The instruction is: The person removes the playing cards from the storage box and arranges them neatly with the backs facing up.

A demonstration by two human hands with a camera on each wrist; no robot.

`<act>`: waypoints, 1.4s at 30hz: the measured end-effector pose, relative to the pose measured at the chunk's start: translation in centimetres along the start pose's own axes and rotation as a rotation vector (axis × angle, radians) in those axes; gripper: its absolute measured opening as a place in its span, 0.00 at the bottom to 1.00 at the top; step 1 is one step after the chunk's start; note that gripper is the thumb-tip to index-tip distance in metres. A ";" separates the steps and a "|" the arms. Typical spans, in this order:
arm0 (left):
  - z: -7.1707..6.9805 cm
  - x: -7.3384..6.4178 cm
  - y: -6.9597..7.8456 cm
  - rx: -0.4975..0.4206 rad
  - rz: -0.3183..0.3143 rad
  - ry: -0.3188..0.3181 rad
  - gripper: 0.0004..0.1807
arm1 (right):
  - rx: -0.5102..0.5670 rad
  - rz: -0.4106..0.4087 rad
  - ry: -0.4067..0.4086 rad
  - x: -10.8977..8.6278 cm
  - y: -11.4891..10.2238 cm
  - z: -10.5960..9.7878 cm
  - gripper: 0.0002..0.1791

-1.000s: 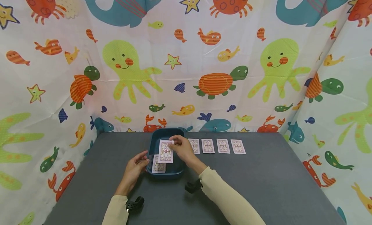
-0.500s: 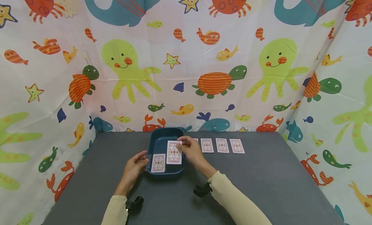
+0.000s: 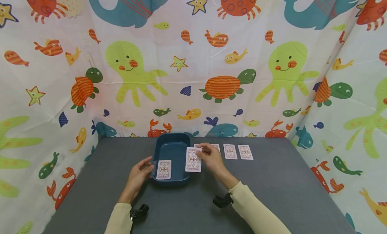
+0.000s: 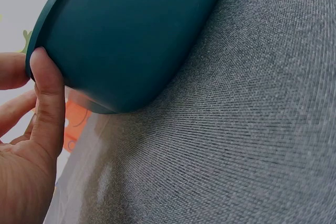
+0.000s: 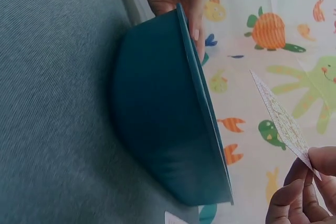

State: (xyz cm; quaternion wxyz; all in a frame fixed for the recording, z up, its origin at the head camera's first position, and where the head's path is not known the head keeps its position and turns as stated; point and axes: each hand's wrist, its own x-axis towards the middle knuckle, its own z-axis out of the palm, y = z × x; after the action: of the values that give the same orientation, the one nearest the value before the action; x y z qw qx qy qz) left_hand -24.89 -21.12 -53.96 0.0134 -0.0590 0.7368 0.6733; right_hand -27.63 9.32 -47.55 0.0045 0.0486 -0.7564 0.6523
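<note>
My left hand (image 3: 139, 175) pinches the left rim of a dark blue plastic tub (image 3: 173, 182), thumb on one side and fingers on the other, as the left wrist view shows. Between the thumb and fingers of my right hand (image 3: 212, 160) is a playing card (image 3: 192, 160), its patterned back toward me. That card hangs over the tub's right edge in the head view; the right wrist view shows the held card (image 5: 281, 119) tilted, above the rim level. Inside the tub, a second card (image 3: 164, 169) lies back up at the front left.
Right of the tub, several cards lie back up in a row, among them a card (image 3: 230, 151) and the rightmost card (image 3: 245, 152); my right hand partly covers the nearer ones. The grey table (image 3: 272, 193) ends at a sea-animal curtain (image 3: 187, 76) behind and on both sides.
My right hand has carried its card rightward, from over the card in the tub to the tub's right edge. The left hand stays on the rim.
</note>
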 end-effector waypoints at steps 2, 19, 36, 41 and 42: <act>0.0 -0.1 0.1 0.004 -0.002 -0.001 0.26 | -0.007 0.009 0.014 -0.1 0.2 -0.5 0.13; -0.1 0.2 -0.2 0.026 -0.015 0.007 0.25 | -0.024 0.054 0.041 -1.5 2.9 -3.8 0.14; 0.0 0.1 -0.3 0.022 -0.027 0.002 0.25 | -0.060 0.097 0.007 -1.3 4.1 -3.3 0.16; 0.0 0.1 -0.2 0.014 -0.026 0.002 0.25 | -0.104 0.081 0.025 -0.6 5.0 -3.0 0.15; 0.0 0.1 -0.2 0.013 -0.026 0.002 0.25 | -0.108 0.075 0.028 -0.3 5.5 -2.9 0.14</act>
State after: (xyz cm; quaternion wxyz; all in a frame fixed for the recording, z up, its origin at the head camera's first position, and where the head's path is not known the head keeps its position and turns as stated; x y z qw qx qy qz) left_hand -24.98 -21.15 -54.13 0.0217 -0.0695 0.7403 0.6683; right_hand -27.90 12.98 -52.55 -0.0066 0.0108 -0.7915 0.6110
